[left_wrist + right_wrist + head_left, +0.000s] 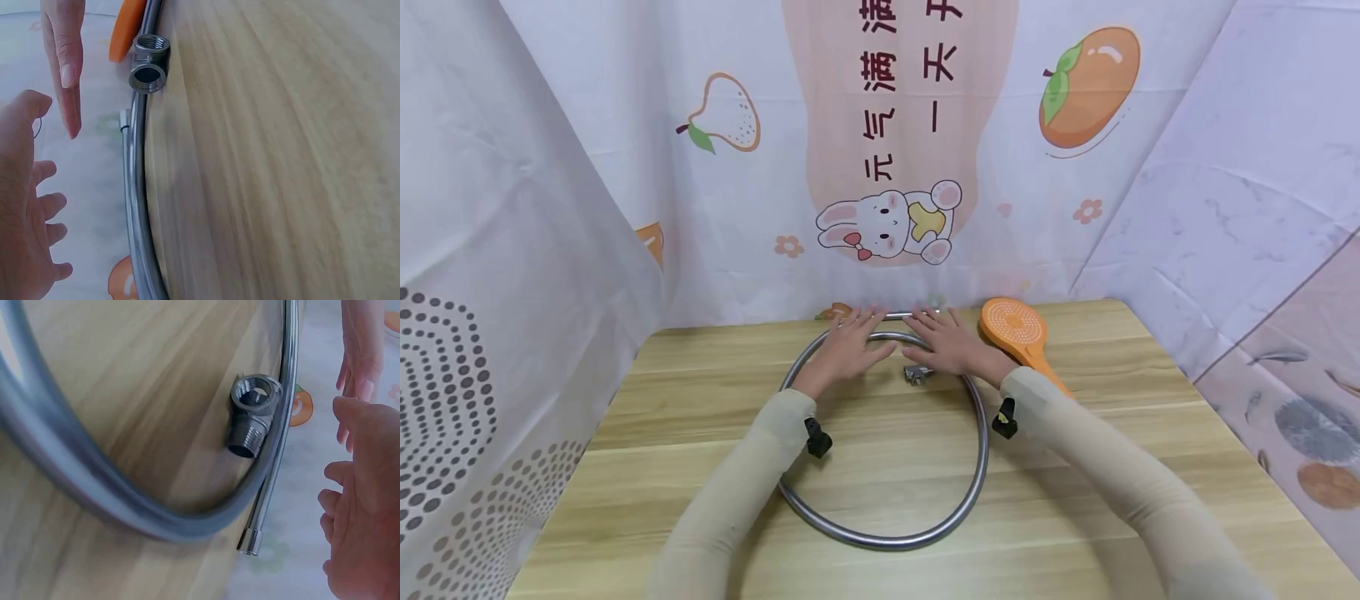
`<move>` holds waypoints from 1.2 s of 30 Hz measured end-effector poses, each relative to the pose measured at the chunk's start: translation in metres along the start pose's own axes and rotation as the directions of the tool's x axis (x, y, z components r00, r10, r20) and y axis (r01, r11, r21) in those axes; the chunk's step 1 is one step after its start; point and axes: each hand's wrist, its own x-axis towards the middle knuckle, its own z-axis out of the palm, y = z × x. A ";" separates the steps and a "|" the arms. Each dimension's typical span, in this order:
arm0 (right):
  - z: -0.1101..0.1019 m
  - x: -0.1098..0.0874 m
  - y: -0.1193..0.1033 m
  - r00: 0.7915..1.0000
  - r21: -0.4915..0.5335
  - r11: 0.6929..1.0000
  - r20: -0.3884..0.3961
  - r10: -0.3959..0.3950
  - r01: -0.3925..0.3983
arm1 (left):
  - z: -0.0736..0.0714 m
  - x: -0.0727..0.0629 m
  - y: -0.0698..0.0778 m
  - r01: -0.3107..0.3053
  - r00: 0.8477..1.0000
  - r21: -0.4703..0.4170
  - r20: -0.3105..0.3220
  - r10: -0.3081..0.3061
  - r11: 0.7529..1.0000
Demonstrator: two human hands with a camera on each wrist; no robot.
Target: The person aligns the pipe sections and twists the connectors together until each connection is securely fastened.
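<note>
Since both hands hang over the far side of the looped metal hose with nothing in them, what matters here is what sits where under the right hand. That one's got straight, spread fingers, and the little threaded fitting lies inside the loop on the surface, just on the person's side of its thumb, so it's way closer than the left hand, which is also fingers-spread and off to the fitting's left. Can't really call the fitting's long axis from the head view, the right hand covers part of it. Orange shower head is the right hand's neighbour too: disc just to its right, handle slanting back toward the person and under the right sleeve.
</note>
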 end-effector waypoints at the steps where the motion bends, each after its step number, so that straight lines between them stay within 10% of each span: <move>1: -0.002 0.000 0.000 1.000 -0.004 1.000 0.006 -0.003 0.003 | 0.000 0.001 0.001 0.001 1.000 -0.003 -0.005 -0.001 1.000; 27: -0.085 -0.043 0.060 0.972 0.102 0.988 0.217 0.088 -0.113 | 0.005 0.034 0.008 -0.022 0.993 -0.170 -0.115 0.002 0.985; 36: -0.108 -0.072 0.100 0.870 0.278 0.903 0.461 0.173 -0.327 | 0.008 0.053 0.005 -0.024 0.993 -0.132 -0.116 0.009 0.991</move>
